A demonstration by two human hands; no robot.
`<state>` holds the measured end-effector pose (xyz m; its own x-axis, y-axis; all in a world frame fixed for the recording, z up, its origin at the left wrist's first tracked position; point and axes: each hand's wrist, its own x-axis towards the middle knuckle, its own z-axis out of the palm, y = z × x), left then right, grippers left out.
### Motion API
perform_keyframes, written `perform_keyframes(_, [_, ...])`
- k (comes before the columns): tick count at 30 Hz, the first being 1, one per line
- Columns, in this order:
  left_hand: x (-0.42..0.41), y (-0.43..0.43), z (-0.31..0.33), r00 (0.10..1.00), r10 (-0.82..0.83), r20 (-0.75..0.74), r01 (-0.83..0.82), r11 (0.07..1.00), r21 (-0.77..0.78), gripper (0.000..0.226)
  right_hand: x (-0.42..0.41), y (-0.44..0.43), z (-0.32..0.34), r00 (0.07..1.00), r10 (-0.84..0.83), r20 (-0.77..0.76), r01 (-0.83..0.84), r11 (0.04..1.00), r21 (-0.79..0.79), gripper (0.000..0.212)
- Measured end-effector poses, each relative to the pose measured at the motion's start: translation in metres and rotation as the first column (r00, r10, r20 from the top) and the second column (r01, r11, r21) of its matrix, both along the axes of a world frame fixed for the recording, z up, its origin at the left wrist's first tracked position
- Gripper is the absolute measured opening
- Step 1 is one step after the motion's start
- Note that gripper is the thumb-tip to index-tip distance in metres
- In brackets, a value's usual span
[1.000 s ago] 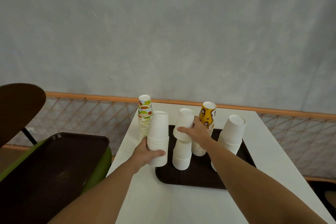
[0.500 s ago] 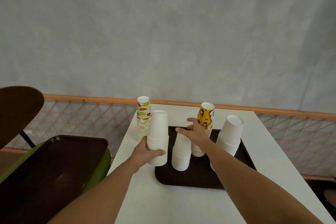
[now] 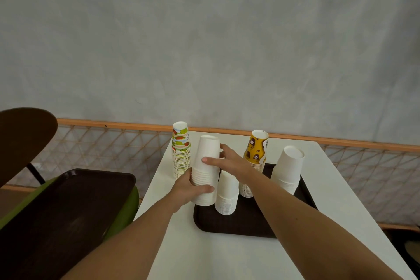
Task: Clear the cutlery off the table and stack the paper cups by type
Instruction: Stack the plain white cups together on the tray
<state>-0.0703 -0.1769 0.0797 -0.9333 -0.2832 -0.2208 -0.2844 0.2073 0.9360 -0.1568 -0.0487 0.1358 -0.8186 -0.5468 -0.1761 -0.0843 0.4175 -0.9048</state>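
While the left hand [image 3: 190,187] grips it low and the right hand [image 3: 230,161] higher, the white cup stack [image 3: 208,150] stands upright, bottoms up, at the tray [image 3: 238,225] edge; whether it touches the bench [image 3: 193,257] is hard to tell

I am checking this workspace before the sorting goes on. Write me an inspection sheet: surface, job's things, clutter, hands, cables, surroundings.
Surface: white table carrying a brown tray.
Job's things: tall white cup stack at the tray's left edge; shorter white stack, yellow patterned stack and leaning white stack on the tray; green-patterned stack on the table. Cutlery: nothing seen.
Clutter: nothing seen.
Hands: left hand grips the tall white cup stack low down; right hand holds its upper part between thumb and fingers.
Cables: nothing seen.
Surroundings: second brown tray on a green seat; lattice railing; grey wall.
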Motion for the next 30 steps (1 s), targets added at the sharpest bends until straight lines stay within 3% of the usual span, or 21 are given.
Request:
perform_keyframes(6, [0.001, -0.001, 0.003, 1.0, -0.012, -0.001, 0.012, 1.0, 0.006, 0.067, 0.004, -0.007, 0.0, 0.999, 0.032, 0.025, -0.03, 0.997, -0.075, 0.061])
perform_keyframes(19, [0.001, 0.0, 0.006, 1.0, -0.012, 0.016, 0.012, 1.0, -0.019, 0.07, -0.011, -0.01, 0.01, 0.995, -0.083, -0.056, 0.077, 0.992, -0.1, 0.07])
perform_keyframes(30, [0.005, -0.007, -0.005, 0.999, 0.028, 0.042, -0.027, 0.999, -0.032, 0.07, -0.026, -0.001, 0.038, 0.965, -0.243, -0.095, 0.199, 0.922, -0.333, 0.064])
